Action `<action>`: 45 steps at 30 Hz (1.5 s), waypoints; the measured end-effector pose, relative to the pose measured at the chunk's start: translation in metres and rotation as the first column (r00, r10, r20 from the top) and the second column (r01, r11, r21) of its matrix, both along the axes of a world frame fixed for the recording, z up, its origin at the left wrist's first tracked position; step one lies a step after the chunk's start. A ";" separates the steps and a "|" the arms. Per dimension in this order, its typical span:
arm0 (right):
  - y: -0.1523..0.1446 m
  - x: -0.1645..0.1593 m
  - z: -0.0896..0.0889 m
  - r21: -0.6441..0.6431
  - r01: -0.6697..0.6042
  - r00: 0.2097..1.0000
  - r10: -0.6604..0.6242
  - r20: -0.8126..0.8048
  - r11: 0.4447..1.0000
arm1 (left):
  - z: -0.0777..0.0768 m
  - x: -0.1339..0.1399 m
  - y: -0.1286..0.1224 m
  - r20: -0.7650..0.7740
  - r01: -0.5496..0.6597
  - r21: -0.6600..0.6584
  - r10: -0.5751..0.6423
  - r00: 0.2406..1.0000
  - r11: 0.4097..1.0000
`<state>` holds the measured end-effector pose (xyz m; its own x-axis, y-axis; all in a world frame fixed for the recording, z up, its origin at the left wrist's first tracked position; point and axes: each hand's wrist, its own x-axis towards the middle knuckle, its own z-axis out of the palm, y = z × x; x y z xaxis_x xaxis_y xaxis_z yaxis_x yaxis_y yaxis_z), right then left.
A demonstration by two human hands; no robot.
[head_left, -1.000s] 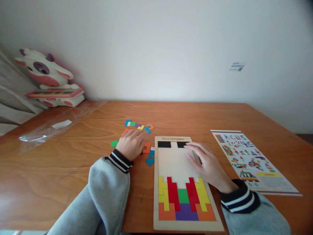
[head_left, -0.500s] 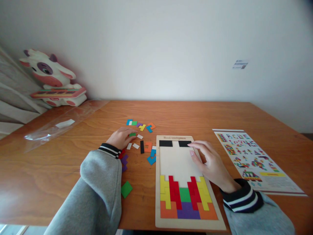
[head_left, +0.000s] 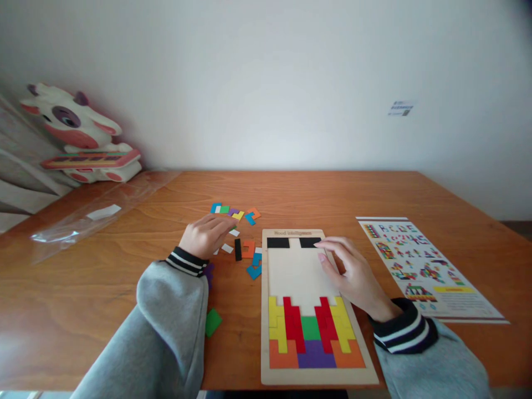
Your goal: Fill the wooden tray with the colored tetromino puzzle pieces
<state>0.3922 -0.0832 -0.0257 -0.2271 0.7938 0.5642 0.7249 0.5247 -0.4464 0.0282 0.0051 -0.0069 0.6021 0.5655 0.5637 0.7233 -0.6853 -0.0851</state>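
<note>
On the wooden worktop (head_left: pixel 332 194) a person in grey sleeves with striped cuffs leans over a wooden puzzle board (head_left: pixel 305 271). Its near end is filled with yellow, red, green, purple and orange pieces, two black pieces sit at the far end, and the middle is bare wood.

To the left of the board lies a scatter of loose pieces (head_left: pixel 245 252): a black bar, an orange one, blue ones and small white ones, with a further row of mixed colours (head_left: pixel 235 213) a little farther off. The left hand (head_left: pixel 205 235) rests among them, its fingers curled over something at their tips; I cannot tell whether they grip a piece or only touch it. A green piece (head_left: pixel 213 322) lies alone near the left sleeve, and a purple one peeks out by the cuff.

The right hand (head_left: pixel 347 271) lies on the right edge of the board, fingers loosely spread and holding nothing, the tips close to the right-hand black piece (head_left: pixel 310 242).

Right of the board lies a printed pattern sheet (head_left: pixel 428 271). At the far left stand a plush cow (head_left: pixel 78 133) and a clear plastic bag (head_left: pixel 95 216).
</note>
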 end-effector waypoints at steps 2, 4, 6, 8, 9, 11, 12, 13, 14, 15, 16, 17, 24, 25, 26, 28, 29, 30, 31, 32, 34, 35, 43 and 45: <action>0.000 -0.001 0.000 -0.005 -0.008 1.000 0.008 -0.003 1.000 | 0.002 0.023 -0.012 0.034 0.159 0.057 -0.161 0.986 0.986; 0.000 -0.001 0.000 -0.011 -0.014 1.000 0.014 -0.005 1.000 | 0.000 0.051 -0.028 0.030 0.328 0.068 -0.331 0.943 0.942; 0.000 -0.001 0.000 -0.014 -0.015 1.000 0.015 -0.004 1.000 | -0.005 0.079 -0.044 -0.023 0.403 0.065 -0.402 0.915 0.913; 0.000 -0.001 0.000 -0.018 -0.015 1.000 0.015 -0.003 1.000 | -0.010 0.101 -0.058 -0.101 0.429 0.010 -0.425 0.899 0.903; 0.000 -0.001 0.000 -0.021 -0.017 1.000 0.017 -0.002 1.000 | -0.011 0.109 -0.063 -0.126 0.449 -0.026 -0.449 0.885 0.893; 0.000 -0.002 0.002 -0.024 -0.032 0.999 0.032 0.000 0.999 | -0.011 0.117 -0.069 -0.115 0.471 -0.072 -0.476 0.872 0.879; 0.000 -0.002 0.003 -0.025 -0.049 0.999 0.050 0.004 0.998 | -0.010 0.118 -0.069 -0.095 0.472 -0.087 -0.479 0.873 0.877; -0.001 -0.003 0.004 -0.028 -0.078 0.997 0.078 0.014 0.997 | -0.009 0.118 -0.069 -0.068 0.466 -0.093 -0.472 0.879 0.880; -0.002 -0.003 0.005 -0.033 -0.117 0.993 0.118 0.031 0.993 | -0.007 0.117 -0.068 -0.042 0.453 -0.095 -0.459 0.888 0.886; -0.002 -0.004 0.006 -0.042 -0.162 0.985 0.164 0.053 0.986 | -0.005 0.115 -0.066 -0.017 0.435 -0.091 -0.438 0.899 0.896; -0.003 -0.005 0.006 -0.053 -0.209 0.974 0.213 0.079 0.976 | -0.004 0.113 -0.064 0.008 0.415 -0.083 -0.415 0.910 0.906; -0.004 -0.005 0.006 -0.068 -0.250 0.961 0.256 0.104 0.966 | -0.003 0.110 -0.062 0.030 0.395 -0.074 -0.394 0.918 0.916; 0.002 -0.003 0.000 -0.095 -0.272 0.937 0.286 0.200 0.958 | -0.016 0.103 -0.053 0.143 0.320 -0.073 -0.308 0.941 0.945; 0.004 -0.003 0.000 -0.090 -0.254 0.938 0.268 0.218 0.963 | -0.018 0.103 -0.053 0.139 0.309 -0.090 -0.296 0.945 0.947; 0.006 -0.004 0.001 -0.085 -0.239 0.938 0.253 0.238 0.967 | -0.020 0.103 -0.053 0.130 0.293 -0.107 -0.279 0.951 0.950; 0.010 -0.006 0.003 -0.074 -0.225 0.932 0.237 0.276 0.972 | -0.023 0.102 -0.053 0.102 0.259 -0.151 -0.245 0.964 0.954; 0.012 -0.007 0.003 -0.068 -0.224 0.927 0.235 0.293 0.972 | -0.024 0.101 -0.053 0.087 0.243 -0.174 -0.231 0.969 0.954; 0.014 -0.008 0.004 -0.064 -0.225 0.922 0.233 0.310 0.972 | -0.025 0.100 -0.053 0.074 0.230 -0.197 -0.219 0.973 0.953; 0.015 -0.010 0.005 -0.061 -0.223 0.917 0.230 0.326 0.973 | -0.025 0.100 -0.053 0.063 0.218 -0.218 -0.210 0.976 0.951; 0.017 -0.011 0.005 -0.058 -0.217 0.913 0.224 0.340 0.974 | -0.026 0.099 -0.053 0.055 0.208 -0.236 -0.200 0.978 0.949; 0.019 -0.012 0.005 -0.055 -0.200 0.908 0.206 0.365 0.978 | -0.027 0.098 -0.053 0.046 0.193 -0.259 -0.188 0.981 0.946; 0.020 -0.013 0.005 -0.053 -0.194 0.906 0.199 0.372 0.980 | -0.027 0.098 -0.053 0.042 0.189 -0.265 -0.185 0.982 0.945; 0.027 -0.018 0.004 -0.047 -0.200 0.901 0.203 0.384 0.979 | -0.028 0.099 -0.054 0.028 0.179 -0.268 -0.178 0.984 0.947; 0.027 -0.018 0.004 -0.049 -0.203 0.899 0.206 0.386 0.978 | -0.028 0.099 -0.054 0.029 0.179 -0.268 -0.178 0.984 0.947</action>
